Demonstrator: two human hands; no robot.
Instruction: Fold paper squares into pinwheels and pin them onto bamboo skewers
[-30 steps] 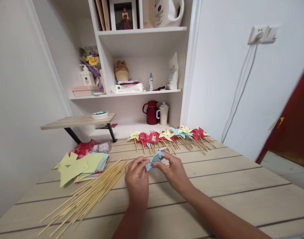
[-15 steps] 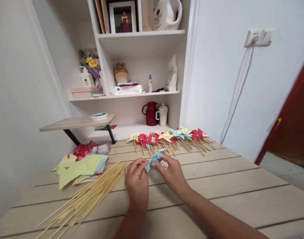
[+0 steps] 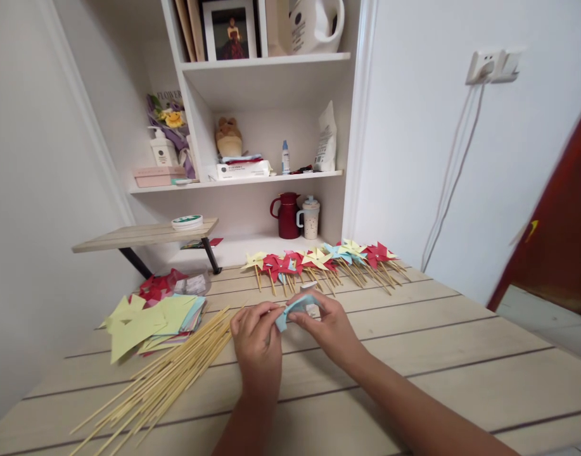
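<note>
Pale wooden planks make up the tabletop, which fills the lower half of the frame below white shelves at upper centre. At the middle of the frame sits the blue paper piece, small and light blue, its flaps bent over into a curved, partly folded shape with a pale underside showing near the right thumb. Compared with half a second ago, the paper looks more curled and rounded, and both hands sit slightly further left and lower in the frame; the heaps around them lie as they did. The left hand pinches the paper's left edge between thumb and fingertips, fingers closed on it. The right hand grips the right side likewise, thumb on top. Bamboo sticks fan out at lower left, just beside the left hand; cut paper squares lie further left, and finished pinwheels line the far edge.
</note>
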